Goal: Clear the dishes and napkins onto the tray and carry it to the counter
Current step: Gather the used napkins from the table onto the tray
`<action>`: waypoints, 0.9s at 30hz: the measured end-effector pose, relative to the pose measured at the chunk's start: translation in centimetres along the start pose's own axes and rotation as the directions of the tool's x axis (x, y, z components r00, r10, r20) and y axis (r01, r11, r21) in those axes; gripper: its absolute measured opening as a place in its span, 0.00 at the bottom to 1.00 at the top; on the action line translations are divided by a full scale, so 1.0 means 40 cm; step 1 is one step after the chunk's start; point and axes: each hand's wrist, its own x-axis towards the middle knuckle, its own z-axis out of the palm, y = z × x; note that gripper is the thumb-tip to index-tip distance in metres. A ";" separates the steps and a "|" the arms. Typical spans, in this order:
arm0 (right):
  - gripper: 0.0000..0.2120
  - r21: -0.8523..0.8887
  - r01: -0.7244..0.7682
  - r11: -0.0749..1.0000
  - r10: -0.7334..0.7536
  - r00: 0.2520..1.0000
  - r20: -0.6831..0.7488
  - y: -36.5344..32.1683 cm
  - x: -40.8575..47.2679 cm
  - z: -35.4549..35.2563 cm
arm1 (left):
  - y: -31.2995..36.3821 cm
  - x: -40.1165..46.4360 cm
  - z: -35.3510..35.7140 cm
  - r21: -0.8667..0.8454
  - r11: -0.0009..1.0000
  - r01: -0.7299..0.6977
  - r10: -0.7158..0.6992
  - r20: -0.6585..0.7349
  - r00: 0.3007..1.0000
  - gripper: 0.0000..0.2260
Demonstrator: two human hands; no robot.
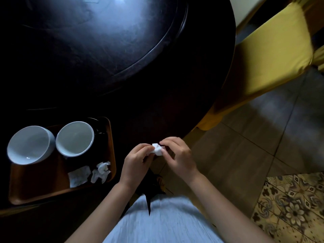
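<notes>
A round dark tabletop [157,106] fills the frame from nine to one o'clock, a raised inner disc [98,37] catching window glare at twelve; its curved edge sweeps down from one o'clock to the centre, where both hands work just over the rim. A yellow-covered chair [266,55] stands tucked against that edge at two o'clock, closing off that side. Tiled floor [254,137] lies open at three o'clock, and a floral-patterned mat [291,207] sits at five. The person's pale skirt [163,221] fills six o'clock.

At eight o'clock a brown rectangular tray [35,186] rests near the tabletop's near edge, its long axis running roughly eight to two. Two white bowls [30,144] [75,138] stand upright side by side, touching, along its far side; something dark lies beside the right bowl, too dim to tell. A flat napkin [78,176] and a crumpled napkin [101,171] lie just beside each other at the tray's near right corner, with bare tray left of them.

The left hand [135,163] and right hand [177,155] meet at the centre, each grip pinching a small wadded white napkin [157,149] between fingertips, well right of the tray.
</notes>
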 end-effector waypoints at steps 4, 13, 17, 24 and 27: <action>0.21 -0.247 -0.094 0.964 0.128 0.984 0.125 -0.021 -0.006 0.043 | -0.031 -0.050 -0.064 0.049 0.997 0.055 -0.053 -0.042 0.998 0.08; 0.27 -0.468 -0.032 0.883 0.271 0.849 0.453 -0.145 -0.011 0.203 | -0.146 -0.233 -0.233 0.097 0.980 0.175 -0.162 -0.124 0.979 0.11; 0.28 -0.517 -0.049 0.854 0.348 0.793 0.500 -0.160 -0.013 0.252 | -0.200 -0.281 -0.306 0.128 0.967 0.221 -0.201 -0.155 0.967 0.11; 0.29 -0.568 -0.052 0.821 0.387 0.782 0.488 -0.148 -0.021 0.275 | -0.308 -0.304 -0.410 0.158 0.942 0.296 -0.259 -0.217 0.941 0.11; 0.29 -0.584 -0.061 0.809 0.400 0.785 0.472 -0.148 -0.022 0.281 | -0.358 -0.305 -0.435 0.168 0.930 0.326 -0.287 -0.218 0.933 0.11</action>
